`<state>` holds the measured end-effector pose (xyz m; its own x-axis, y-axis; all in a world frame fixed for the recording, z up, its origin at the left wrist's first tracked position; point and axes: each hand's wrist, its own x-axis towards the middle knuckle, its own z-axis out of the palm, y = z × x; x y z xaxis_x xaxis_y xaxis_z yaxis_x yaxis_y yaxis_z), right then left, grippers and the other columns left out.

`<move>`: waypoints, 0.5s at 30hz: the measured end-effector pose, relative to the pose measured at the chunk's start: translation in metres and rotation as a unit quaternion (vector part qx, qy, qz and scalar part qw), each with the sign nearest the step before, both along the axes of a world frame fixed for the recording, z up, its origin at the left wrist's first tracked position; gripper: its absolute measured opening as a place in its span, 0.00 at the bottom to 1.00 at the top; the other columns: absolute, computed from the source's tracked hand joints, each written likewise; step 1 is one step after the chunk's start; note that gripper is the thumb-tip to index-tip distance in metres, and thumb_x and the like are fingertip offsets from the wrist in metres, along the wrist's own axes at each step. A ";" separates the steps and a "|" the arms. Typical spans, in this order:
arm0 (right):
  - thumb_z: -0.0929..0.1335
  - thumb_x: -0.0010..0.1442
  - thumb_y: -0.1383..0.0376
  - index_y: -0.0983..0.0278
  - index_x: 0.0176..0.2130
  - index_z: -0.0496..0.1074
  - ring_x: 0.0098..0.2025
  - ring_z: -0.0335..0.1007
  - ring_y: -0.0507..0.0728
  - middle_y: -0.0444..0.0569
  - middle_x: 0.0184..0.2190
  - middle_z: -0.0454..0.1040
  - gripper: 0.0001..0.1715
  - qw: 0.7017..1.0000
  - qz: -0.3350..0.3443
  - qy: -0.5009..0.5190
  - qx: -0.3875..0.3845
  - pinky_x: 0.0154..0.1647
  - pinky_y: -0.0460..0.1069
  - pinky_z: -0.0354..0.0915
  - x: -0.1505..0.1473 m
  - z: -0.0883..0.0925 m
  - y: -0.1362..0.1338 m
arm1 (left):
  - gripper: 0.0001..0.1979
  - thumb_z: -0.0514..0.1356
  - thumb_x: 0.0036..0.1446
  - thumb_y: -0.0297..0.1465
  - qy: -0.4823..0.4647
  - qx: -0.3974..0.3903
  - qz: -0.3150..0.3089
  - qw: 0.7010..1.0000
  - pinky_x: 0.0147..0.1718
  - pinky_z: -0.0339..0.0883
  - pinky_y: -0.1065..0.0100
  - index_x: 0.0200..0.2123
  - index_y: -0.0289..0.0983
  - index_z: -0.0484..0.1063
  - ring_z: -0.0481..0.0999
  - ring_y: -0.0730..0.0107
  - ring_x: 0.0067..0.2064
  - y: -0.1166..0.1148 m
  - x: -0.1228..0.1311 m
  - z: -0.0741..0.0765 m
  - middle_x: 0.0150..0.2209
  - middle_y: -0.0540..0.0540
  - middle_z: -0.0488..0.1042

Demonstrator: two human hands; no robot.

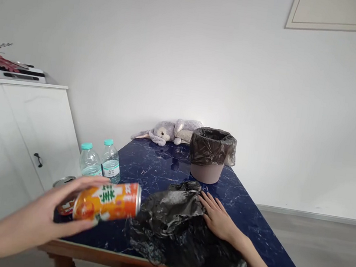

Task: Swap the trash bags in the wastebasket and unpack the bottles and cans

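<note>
My left hand [66, 206] is wrapped round an orange drink can [110, 202] with green lettering, tilted on its side above the table's near left part. A black plastic bag [178, 230] lies crumpled in front of me, its near edge hanging over the table's front. My right hand [219, 220] rests on the bag's right side with fingers stretched out. Behind my left hand stands another can [64, 181], mostly hidden by the hand. Two clear water bottles with turquoise caps, a left bottle [90, 161] and a right bottle [111, 160], stand upright just beyond it.
A pinkish trash bin [206, 173] lined with a dark bag stands at the table's far right. A grey plush rabbit [165, 132] lies along the far edge of the blue marbled table [161, 160]. A white cabinet [16, 143] stands at the left, against the wall.
</note>
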<state>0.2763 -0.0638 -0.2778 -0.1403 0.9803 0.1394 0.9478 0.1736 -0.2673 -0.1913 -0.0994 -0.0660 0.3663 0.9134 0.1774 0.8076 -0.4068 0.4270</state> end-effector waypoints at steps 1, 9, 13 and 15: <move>0.60 0.68 0.66 0.56 0.77 0.55 0.80 0.40 0.60 0.48 0.79 0.49 0.41 1.000 -0.002 0.000 0.019 0.79 0.65 0.42 0.006 -0.006 -0.003 | 0.39 0.63 0.57 0.58 0.009 0.000 0.036 0.999 0.51 0.75 0.62 0.68 0.54 0.62 0.77 0.50 0.60 0.006 -0.008 0.006 0.68 0.47 0.71; 0.59 0.69 0.65 0.59 0.75 0.58 0.79 0.46 0.60 0.49 0.77 0.55 0.38 0.995 -0.026 -0.015 0.099 0.79 0.65 0.47 0.020 -0.033 -0.015 | 0.26 0.54 0.67 0.45 0.211 0.094 0.017 0.973 0.46 0.67 0.64 0.64 0.42 0.67 0.79 0.53 0.50 0.063 -0.015 0.010 0.65 0.40 0.72; 0.59 0.70 0.63 0.59 0.75 0.59 0.79 0.47 0.60 0.49 0.77 0.56 0.37 0.994 -0.029 -0.020 0.106 0.79 0.65 0.48 0.019 -0.036 -0.014 | 0.27 0.62 0.58 0.39 0.275 0.056 -0.016 0.960 0.54 0.66 0.60 0.61 0.41 0.71 0.75 0.45 0.61 0.089 -0.004 0.008 0.60 0.39 0.77; 0.59 0.70 0.62 0.57 0.75 0.59 0.79 0.47 0.61 0.48 0.76 0.57 0.36 0.993 -0.028 -0.012 0.115 0.78 0.66 0.48 0.020 -0.038 -0.013 | 0.27 0.63 0.56 0.37 0.295 0.045 -0.019 0.954 0.54 0.68 0.60 0.60 0.41 0.72 0.76 0.45 0.61 0.097 0.002 0.010 0.60 0.38 0.78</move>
<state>0.2963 -0.0773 -0.3156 -0.0914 0.9296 0.3572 0.9634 0.1733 -0.2045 -0.1896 -0.0019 -0.0557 0.4594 0.8882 0.0079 0.8805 -0.4542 -0.1357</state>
